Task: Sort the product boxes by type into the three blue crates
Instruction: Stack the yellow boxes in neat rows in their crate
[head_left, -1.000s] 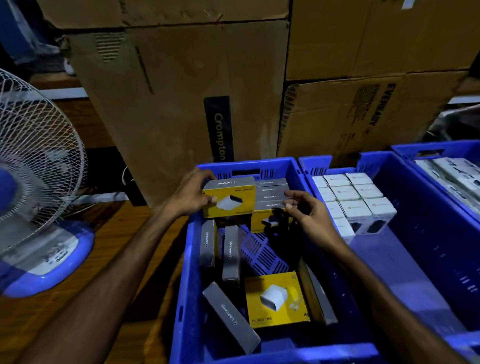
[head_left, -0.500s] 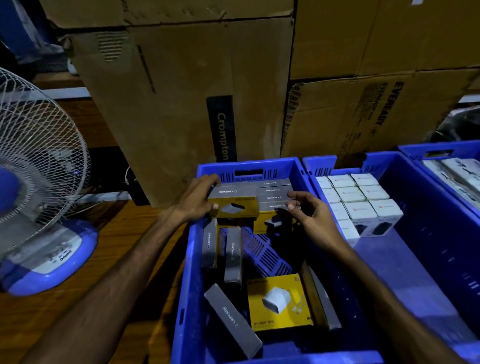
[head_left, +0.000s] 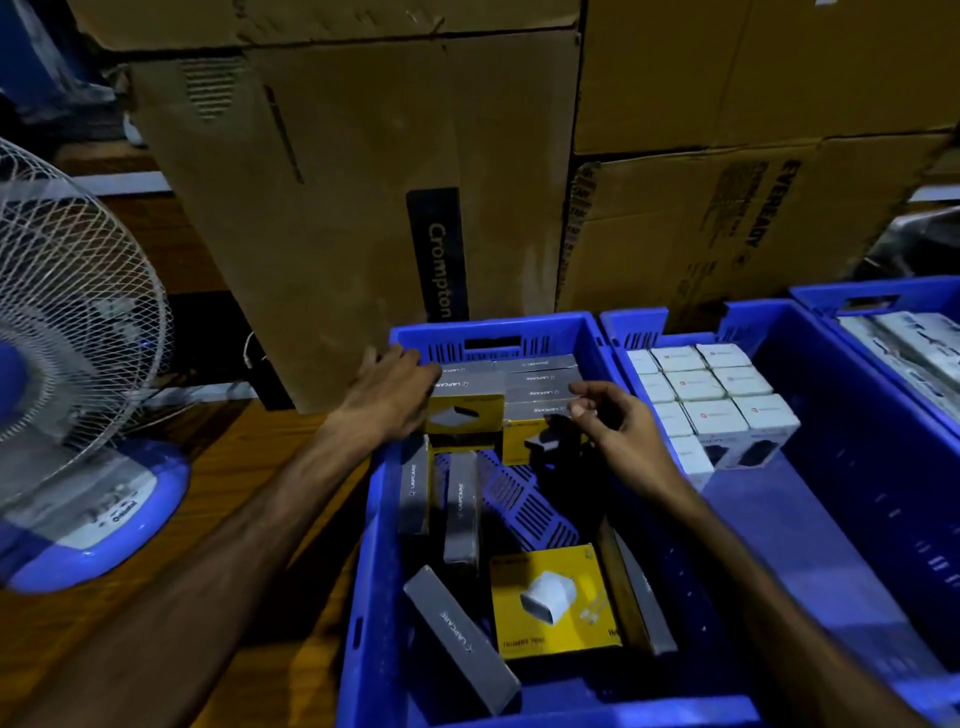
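The left hand's fingers (head_left: 410, 358) curl over the far left edge of a yellow-and-grey box (head_left: 467, 410), which now sits level beside the stacked row of yellow boxes (head_left: 540, 389) at the far end of the left blue crate (head_left: 363, 597); a second ago the left hand (head_left: 389, 395) held the same box raised with its yellow face turned up, so it has just been seated and one more item is sorted. The right hand (head_left: 618, 426) hovers at the near right corner of that row, fingers loosely curled and slightly apart, the thumb and forefinger touching the top box's edge rather than gripping it, much as a second before. Nearer in the same crate lie the boxes yet to be tidied: one yellow box (head_left: 553, 603) face up, and several grey-sided boxes (head_left: 460, 639) on edge or tilted. To the right, the middle blue crate (head_left: 857, 493) holds a neat block of white boxes (head_left: 711, 395) at its far end, and the right blue crate (head_left: 852, 296) shows pale boxes, only partly in view. A table fan (head_left: 78, 364) stands on the wooden desk (head_left: 234, 452) at left; large cartons (head_left: 363, 182) rise behind.
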